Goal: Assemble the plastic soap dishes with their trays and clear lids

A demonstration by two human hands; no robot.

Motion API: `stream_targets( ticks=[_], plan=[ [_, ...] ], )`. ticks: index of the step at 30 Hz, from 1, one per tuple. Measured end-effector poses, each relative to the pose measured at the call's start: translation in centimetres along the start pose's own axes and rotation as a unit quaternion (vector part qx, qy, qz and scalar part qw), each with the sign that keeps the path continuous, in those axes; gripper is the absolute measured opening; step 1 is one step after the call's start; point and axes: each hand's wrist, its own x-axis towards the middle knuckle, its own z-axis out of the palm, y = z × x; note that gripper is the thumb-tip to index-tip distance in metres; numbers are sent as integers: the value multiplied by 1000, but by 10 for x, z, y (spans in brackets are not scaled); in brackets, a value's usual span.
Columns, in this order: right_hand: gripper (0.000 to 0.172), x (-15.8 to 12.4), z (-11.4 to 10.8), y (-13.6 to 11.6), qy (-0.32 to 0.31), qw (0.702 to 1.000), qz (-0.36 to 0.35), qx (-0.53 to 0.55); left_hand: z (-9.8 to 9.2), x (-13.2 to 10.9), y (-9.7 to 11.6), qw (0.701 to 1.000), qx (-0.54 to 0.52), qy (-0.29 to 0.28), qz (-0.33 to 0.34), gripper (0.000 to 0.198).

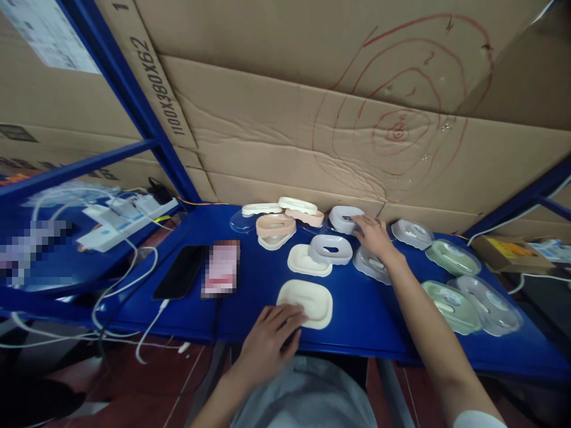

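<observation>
My left hand [277, 333] lies with its fingers apart on the near left edge of a cream oval tray [317, 300]. My right hand [371, 232] reaches to the back of the table, fingertips at the right side of a pale lilac oval piece [342, 219]; whether it grips it is unclear. Another lilac piece [336, 254] rests partly over a second cream tray [303, 261]. Under my right wrist sits a grey piece in clear plastic [369, 261]. Peach pieces [274, 224] and cream pieces [297, 205] are stacked at the back left.
Several green [452, 255] and grey [491, 306] covered pieces lie at the right. A black phone [178, 272], a blurred pink item [220, 268] and white cables occupy the left. A cardboard wall [267, 107] and blue frame posts [176, 160] bound the blue table [254, 291].
</observation>
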Motion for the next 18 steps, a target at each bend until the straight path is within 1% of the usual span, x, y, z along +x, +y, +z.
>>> stream_targets(
  ticks=[2,3,5,6,8,10,11,13,14,15,18],
  plan=[
    [33,4,2,-11,13,1000,-6,13,-2,-4,5,999,-25,-30,20,38],
    [31,3,0,-18,24,1000,-6,19,-2,-6,7,998,-34,-35,27,39],
    [30,-8,-10,-35,48,998,-10,28,1,-9,9,998,-43,-22,35,38],
    [30,-18,-17,-45,64,997,-19,36,3,-10,9,998,-39,-10,39,37],
    [28,-47,-31,-68,97,992,-55,62,7,-11,8,999,-16,16,40,35],
    [27,-84,-45,-94,121,983,-104,94,10,-11,5,998,6,50,31,37],
    [28,-103,-49,-108,122,980,-121,104,11,-11,4,997,11,72,28,39],
    [30,-139,-54,-132,102,979,-129,120,10,-10,3,993,14,109,38,43],
    [30,-154,-55,-143,91,978,-131,132,9,-9,2,993,17,109,48,44],
    [29,-166,-54,-152,78,978,-132,143,7,-7,2,993,23,97,62,43],
    [29,-186,-48,-165,44,975,-141,164,1,2,0,993,33,19,108,37]
  ],
)
